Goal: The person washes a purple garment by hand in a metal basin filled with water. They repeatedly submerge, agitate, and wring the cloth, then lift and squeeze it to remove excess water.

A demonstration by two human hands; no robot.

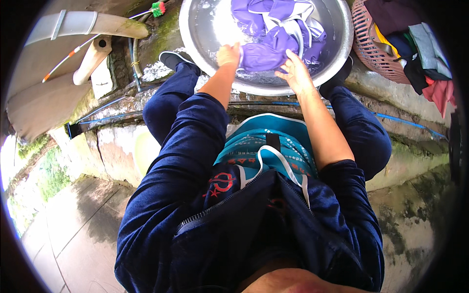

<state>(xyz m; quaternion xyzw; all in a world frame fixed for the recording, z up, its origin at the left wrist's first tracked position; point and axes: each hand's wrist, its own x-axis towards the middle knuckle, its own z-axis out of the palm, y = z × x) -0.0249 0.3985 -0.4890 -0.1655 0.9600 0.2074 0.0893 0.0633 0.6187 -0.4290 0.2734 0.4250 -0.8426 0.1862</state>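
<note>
A wide metal basin (337, 58) with some water in it is in front of me, between my feet. Purple clothing (266, 56) with white trim lies wet and bunched inside. Near the basin's left side, my left hand (228, 56) is closed on one end of the purple cloth. My right hand (296, 74) is at the other end of that stretch, fingers apart and fingertips against the fabric. Its palm side partly shows, with no cloth wrapped in it. A teal apron (266, 134) covers my lap.
At the far right, a pink slatted basket (378, 53) is heaped with dark, grey and red clothes. Pale pipes (93, 24) and a thin striped stick (73, 51) are at the upper left. A blue hose (408, 122) runs along the concrete ledge.
</note>
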